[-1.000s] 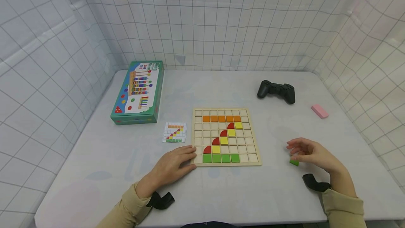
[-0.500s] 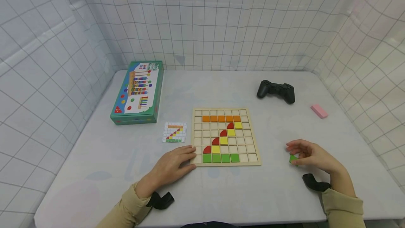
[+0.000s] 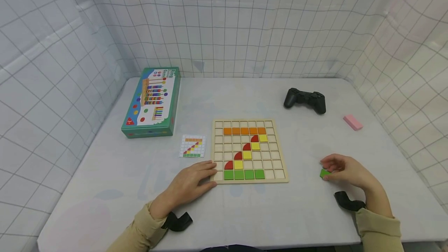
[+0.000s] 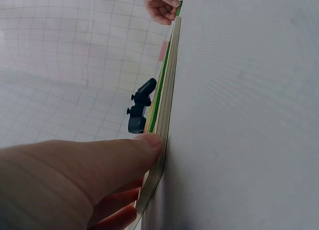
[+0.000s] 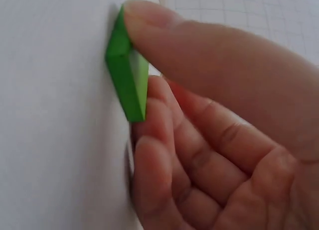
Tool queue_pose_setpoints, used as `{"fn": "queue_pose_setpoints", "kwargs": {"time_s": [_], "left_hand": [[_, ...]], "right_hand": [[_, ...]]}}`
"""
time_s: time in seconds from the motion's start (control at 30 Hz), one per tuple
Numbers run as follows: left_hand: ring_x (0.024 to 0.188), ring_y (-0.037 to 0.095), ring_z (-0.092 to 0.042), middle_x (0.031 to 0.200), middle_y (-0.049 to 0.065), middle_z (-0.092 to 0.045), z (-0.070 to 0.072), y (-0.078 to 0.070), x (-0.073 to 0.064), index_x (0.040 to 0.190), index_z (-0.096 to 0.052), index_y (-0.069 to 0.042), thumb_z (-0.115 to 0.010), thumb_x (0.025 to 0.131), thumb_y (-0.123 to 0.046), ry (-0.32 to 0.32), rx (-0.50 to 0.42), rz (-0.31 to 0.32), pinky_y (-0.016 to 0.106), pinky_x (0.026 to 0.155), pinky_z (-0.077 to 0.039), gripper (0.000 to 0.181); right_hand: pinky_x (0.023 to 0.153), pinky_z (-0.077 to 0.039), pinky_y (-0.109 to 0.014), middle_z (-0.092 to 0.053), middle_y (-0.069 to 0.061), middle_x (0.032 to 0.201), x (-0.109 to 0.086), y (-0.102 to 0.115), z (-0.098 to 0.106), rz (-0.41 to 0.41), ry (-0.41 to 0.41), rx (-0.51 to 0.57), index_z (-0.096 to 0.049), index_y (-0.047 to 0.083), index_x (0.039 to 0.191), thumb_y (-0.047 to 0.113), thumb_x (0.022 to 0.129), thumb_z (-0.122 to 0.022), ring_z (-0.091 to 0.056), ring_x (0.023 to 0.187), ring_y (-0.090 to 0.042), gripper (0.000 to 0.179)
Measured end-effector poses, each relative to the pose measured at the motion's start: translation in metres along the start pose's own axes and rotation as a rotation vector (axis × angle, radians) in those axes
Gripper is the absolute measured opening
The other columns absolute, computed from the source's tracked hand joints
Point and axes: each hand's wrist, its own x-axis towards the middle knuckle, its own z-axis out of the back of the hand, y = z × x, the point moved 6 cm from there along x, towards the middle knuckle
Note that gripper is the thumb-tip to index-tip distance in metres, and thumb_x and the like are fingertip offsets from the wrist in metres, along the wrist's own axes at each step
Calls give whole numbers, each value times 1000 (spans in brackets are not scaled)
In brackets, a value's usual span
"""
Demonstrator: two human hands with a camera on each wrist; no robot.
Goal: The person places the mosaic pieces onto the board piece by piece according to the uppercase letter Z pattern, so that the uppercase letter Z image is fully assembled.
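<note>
My right hand point(image 3: 344, 171) pinches a green square tile point(image 3: 324, 173) at the right of the table, with the thumb on one edge and fingers at another. In the right wrist view the tile point(image 5: 127, 80) is tilted, one corner under the thumb tip. My left hand point(image 3: 191, 180) rests against the lower left edge of the wooden grid board point(image 3: 285, 166), its thumb touching the front corner. Orange tiles point(image 3: 245, 131) form a row near the board's top. Red quarter-circles point(image 3: 246, 147) and yellow squares point(image 3: 247, 155) step diagonally below. Several green squares point(image 3: 244, 174) fill part of the bottom row.
A small pattern card point(image 3: 192, 146) lies left of the board, showing a similar design. Behind it is a green game box point(image 3: 152, 102). A black game controller point(image 3: 304, 100) and a pink block point(image 3: 353, 122) lie at the right. Grid-patterned cloth point(image 3: 231, 26) walls in the table.
The green tile has turned between my right fingers and thumb, and more of its face shows. My right hand has shifted only slightly. My left hand stays at the board's edge.
</note>
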Motion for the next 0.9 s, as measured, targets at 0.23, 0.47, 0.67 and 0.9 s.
{"fn": "queue_pose_setpoints", "kwargs": {"time_s": [0.23, 0.47, 0.67, 0.9], "left_hand": [[123, 22, -50, 127, 8, -59, 0, 0, 0, 115, -68, -4, -69, 86, -30, -6, -1, -2, 39, 101, -43, 39], [123, 23, -50, 126, 9, -59, 0, 0, 0, 115, -67, -4, -68, 87, -30, -6, -4, -1, 40, 100, -43, 39], [123, 23, -50, 127, 8, -59, 0, 1, 0, 115, -67, -4, -68, 87, -30, -7, -6, -4, 40, 100, -43, 39], [123, 22, -50, 127, 8, -59, -1, 1, -1, 115, -67, -4, -68, 87, -30, -6, -6, -9, 39, 101, -43, 38]], "right_hand": [[63, -46, -21, -60, -5, 87, 9, 13, -3, -81, 7, -107, -63, 2, 104, 21, 73, -81, -55, 76, -11, 40], [63, -46, -22, -57, -3, 81, 29, 28, -14, -9, 94, -135, -62, 6, 95, 18, 73, -81, -52, 73, -13, 32], [60, -48, -24, -59, -3, 76, 50, 49, -33, 55, 245, -68, -63, 7, 86, 13, 73, -80, -54, 69, -15, 22], [65, -52, -25, -65, -2, 81, 73, 83, -60, 146, 360, 3, -67, 7, 88, 11, 75, -78, -60, 72, -17, 17]]}}
